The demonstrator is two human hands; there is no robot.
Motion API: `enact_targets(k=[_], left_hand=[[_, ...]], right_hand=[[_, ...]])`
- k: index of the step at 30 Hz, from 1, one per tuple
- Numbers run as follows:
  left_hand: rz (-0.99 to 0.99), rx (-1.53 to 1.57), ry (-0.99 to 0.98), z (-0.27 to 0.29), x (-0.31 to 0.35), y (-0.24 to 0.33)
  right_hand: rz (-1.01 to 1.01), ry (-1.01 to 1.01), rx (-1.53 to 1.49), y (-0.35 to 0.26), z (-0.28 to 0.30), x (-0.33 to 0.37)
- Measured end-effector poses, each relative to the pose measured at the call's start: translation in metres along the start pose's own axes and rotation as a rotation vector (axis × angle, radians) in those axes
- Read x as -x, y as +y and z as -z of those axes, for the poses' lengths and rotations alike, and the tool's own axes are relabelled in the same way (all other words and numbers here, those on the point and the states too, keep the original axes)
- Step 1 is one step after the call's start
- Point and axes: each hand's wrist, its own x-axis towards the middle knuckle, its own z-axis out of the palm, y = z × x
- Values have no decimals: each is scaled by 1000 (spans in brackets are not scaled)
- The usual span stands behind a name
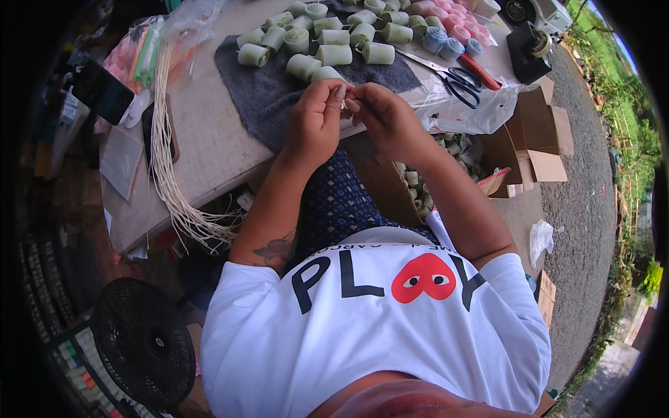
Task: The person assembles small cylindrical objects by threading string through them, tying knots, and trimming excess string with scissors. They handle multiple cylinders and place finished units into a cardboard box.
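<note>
Above the table's near edge, my left hand and my right hand meet with fingertips pinched together. Something small and whitish shows between them, too small and covered to name. Just beyond my fingers lies a pale green candle, its near side partly hidden by my hands. Several more short green candles, some with wick ends sticking out, are spread over a dark grey towel. Scissors with dark handles and a red-handled tool lie to the right.
Pink candles and blue candles sit at the far right. A long bundle of white wicks hangs over the table's left edge near a phone. Below right, an open cardboard box holds green candles. A black fan stands lower left.
</note>
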Motion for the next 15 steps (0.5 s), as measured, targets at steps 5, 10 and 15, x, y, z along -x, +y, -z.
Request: enact_targets(k=[5,10,15], left_hand=[[17,158,-125,7,0,-1],[-134,-287,169,-8,19,9],[135,-21,74,-18,38,3]], right_hand=[[-213,-137,-371,10,20,-4],[-383,-138,-733,17,12,8],[-393,-154,-763,22,16,24]])
